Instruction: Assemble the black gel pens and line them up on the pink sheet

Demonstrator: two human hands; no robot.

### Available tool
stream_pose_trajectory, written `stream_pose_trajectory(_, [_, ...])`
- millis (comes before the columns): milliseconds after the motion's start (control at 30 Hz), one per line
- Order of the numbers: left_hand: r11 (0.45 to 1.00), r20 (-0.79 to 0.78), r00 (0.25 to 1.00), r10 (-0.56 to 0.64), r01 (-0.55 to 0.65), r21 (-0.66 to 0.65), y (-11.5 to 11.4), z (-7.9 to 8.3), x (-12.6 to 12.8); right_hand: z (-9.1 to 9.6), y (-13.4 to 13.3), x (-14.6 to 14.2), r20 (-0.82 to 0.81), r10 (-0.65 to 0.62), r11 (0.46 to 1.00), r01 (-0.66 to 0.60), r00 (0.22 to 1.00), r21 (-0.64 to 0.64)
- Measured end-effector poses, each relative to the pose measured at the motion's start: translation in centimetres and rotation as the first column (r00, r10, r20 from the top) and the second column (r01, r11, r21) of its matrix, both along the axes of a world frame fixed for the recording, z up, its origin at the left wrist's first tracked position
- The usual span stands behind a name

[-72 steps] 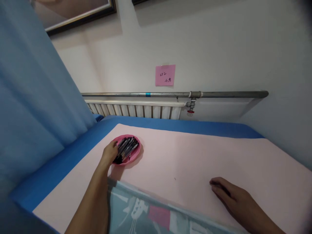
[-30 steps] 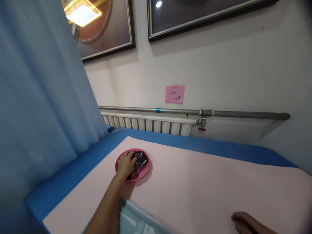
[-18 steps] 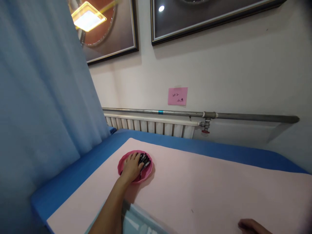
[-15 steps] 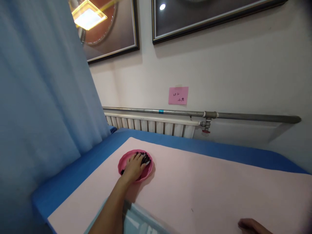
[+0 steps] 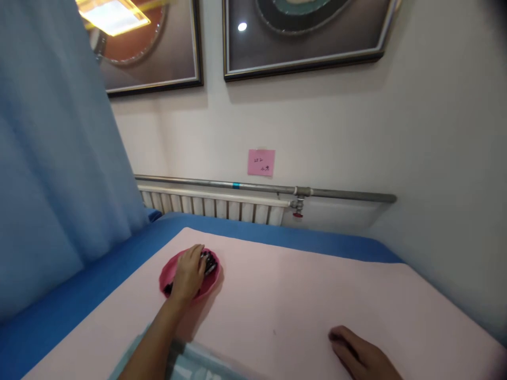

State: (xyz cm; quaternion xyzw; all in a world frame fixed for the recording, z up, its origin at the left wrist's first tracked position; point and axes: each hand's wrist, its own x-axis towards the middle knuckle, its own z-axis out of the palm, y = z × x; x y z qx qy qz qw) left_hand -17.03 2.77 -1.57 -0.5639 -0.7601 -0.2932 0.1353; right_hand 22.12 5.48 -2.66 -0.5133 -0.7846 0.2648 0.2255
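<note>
A round pink dish [image 5: 168,272] sits on the pale pink sheet [image 5: 301,295] at the left. Several black pens [image 5: 209,262] lie piled in it. My left hand [image 5: 189,273] lies over the pile, fingers curled around the pens and covering most of them. My right hand [image 5: 358,354] rests palm down on the sheet at the lower right, fingers loosely bent, nothing in it.
The pink sheet covers a blue table [image 5: 277,235] against the wall. A blue curtain [image 5: 47,158] hangs at the left. Behind the table run a white radiator [image 5: 214,206] and a grey pipe [image 5: 336,194]. A pink note [image 5: 261,162] and two framed pictures [image 5: 304,31] hang above.
My left hand slid from the dish's near edge onto the pens and closed its fingers over them. The view tilted up and swung; my right hand stayed resting on the sheet.
</note>
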Motion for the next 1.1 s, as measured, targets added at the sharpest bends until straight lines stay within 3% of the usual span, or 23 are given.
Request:
stream_pose_trajectory(100, [0.975, -0.074, 0.994, -0.086, 0.1, 0.201, -0.2, 0.5, 1.0, 0.4, -0.4, -0.3, 0.025, 0.018, 1.0, -0.018, 1.0, -0.01])
stream_pose_trajectory(167, [0.955, -0.112, 0.985, -0.132, 0.157, 0.253, -0.7, 1.3, 2.0, 0.3, -0.5, -0.3, 0.047, 0.029, 1.0, -0.03, 0.998, 0.006])
stream_pose_trajectory(333, [0.929, -0.186, 0.932, -0.31, 0.339, 0.15, -4.3, 2.9, 4.7, 1.6, -1.6, 0.2, 0.057, 0.124, 0.992, -0.125, 0.991, 0.011])
stream_pose_trajectory(467, [0.89, -0.19, 0.875, -0.445, 0.456, 0.015, -9.0, 0.3, 6.4, 3.7, -4.2, 1.3, 0.087, 0.165, 0.98, -0.153, 0.982, -0.129])
stream_pose_trajectory(567, [0.884, -0.153, 0.872, -0.465, 0.466, -0.036, -12.2, -2.9, 8.7, 4.3, -7.6, 1.7, 0.147, 0.223, 0.973, -0.229, 0.964, 0.021])
stream_pose_trajectory(667, [0.88, -0.124, 0.871, -0.475, 0.469, -0.078, -14.0, -5.0, 11.8, 2.9, -10.5, 1.8, 0.217, 0.195, 0.955, -0.236, 0.956, 0.18])
stream_pose_trajectory(767, [0.889, -0.084, 0.891, -0.447, 0.431, -0.154, -14.5, -5.5, 14.0, 0.2, -11.3, 2.2, 0.309, 0.044, 0.943, -0.142, 0.95, 0.301])
stream_pose_trajectory(867, [0.896, -0.057, 0.908, -0.416, 0.398, -0.198, -14.4, -5.3, 14.5, -1.8, -10.9, 2.9, 0.319, -0.081, 0.913, -0.058, 0.944, 0.404])
stream_pose_trajectory(1100, [0.903, -0.078, 0.906, -0.417, 0.403, -0.146, -14.7, -4.8, 14.2, -0.6, -13.1, 3.3, 0.314, -0.145, 0.871, -0.029, 0.938, 0.49])
